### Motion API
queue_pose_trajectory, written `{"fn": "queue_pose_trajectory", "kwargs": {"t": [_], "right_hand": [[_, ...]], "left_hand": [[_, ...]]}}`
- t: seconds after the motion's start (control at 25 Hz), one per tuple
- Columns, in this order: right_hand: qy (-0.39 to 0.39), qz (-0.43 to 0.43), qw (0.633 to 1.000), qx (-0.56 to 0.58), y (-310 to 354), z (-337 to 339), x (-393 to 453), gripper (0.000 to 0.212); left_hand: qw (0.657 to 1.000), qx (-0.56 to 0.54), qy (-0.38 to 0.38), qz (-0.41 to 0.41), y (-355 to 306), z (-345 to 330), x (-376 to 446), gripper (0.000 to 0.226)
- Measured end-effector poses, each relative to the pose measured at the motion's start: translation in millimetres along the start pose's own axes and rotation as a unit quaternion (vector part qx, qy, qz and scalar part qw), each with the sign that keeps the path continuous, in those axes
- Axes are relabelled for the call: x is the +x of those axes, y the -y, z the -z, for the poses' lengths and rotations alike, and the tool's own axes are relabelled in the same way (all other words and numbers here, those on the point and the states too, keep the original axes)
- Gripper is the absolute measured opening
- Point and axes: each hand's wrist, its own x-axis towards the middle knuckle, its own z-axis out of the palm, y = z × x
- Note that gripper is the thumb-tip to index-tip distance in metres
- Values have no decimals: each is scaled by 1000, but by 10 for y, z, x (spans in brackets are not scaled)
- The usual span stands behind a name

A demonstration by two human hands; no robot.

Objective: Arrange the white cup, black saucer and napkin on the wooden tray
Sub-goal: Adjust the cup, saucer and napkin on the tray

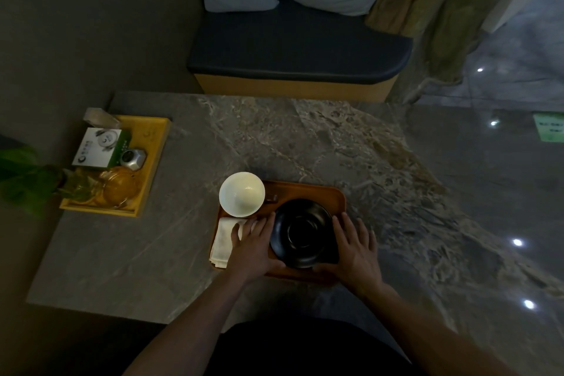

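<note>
1. The step in hand looked to be seating the black saucer [301,233] on the wooden tray [308,192], with both hands bracketing it from either side.
2. To do it well, the person needed to keep the two hands level with each other, so the saucer travelled flat and did not rock on its foot.
3. Any nudge was best made slowly and in small amounts, since a glazed dish would probably skate on a smooth tray.
4. The saucer lay on the right half of the tray, close to the near edge.
5. The white cup [241,194] stood at the tray's far left corner, its rim overhanging the tray edge as seen from the head camera, and well clear of both hands.
6. The napkin [222,241] lay folded along the tray's left side, below the cup, partly under the left hand.
7. The left hand [254,246] was flat and spread, fingers apart and resting over the napkin's right edge, with the thumb curled at the saucer's near left rim.
8. The right hand [355,249] was likewise open, fingers extended beside the saucer's right rim, thumb tucked at its near right edge.
9. Neither hand was clamped on anything; each merely touched or flanked the saucer, though the dim light left the exact contact hard to read.
</note>
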Motion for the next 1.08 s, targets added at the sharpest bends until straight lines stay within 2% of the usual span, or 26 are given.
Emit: {"fn": "queue_pose_trajectory", "kwargs": {"t": [0.76,0.96,1.08], "right_hand": [[12,3,1000,-8,25,106,42,119],[13,-10,1000,14,45,106,-7,119],[-24,-30,999,35,118,86,-105,116]], "left_hand": [[1000,1,-7,15,-30,-1,-44,117],[1000,-19,-19,6,109,53,-153,110],[999,-20,-42,-10,392,92,-313,98]]}}
